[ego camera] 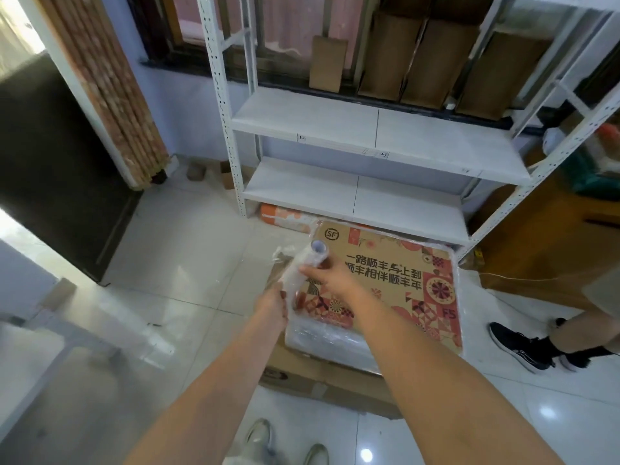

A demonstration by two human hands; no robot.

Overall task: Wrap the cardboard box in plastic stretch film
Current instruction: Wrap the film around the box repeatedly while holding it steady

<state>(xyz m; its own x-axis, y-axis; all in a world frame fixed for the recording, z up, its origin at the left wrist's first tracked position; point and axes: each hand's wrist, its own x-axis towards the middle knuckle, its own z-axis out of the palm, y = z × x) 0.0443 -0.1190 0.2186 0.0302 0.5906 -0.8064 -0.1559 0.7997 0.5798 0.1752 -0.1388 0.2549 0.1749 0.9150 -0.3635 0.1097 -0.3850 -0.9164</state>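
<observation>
Cardboard box [396, 283]: printed, film on its near side; lies just beyond and right of both hands.
Stretch film roll [303, 273]: long axis runs away from the person, over the box's left edge.
Right hand [323, 275]: closed on the roll's far end, nearer the box.
Left hand [273, 305]: gripping its near end.

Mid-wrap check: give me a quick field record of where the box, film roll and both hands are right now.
box: printed cardboard box, lying on flattened cardboard on the tiled floor
film on box: already over the near side and edges
film roll: stretch film roll, above the box's left edge
left hand: left hand, gripping the roll's lower end
right hand: right hand, fingers on the roll's upper part
nearby: white shelf rack behind the box
</observation>
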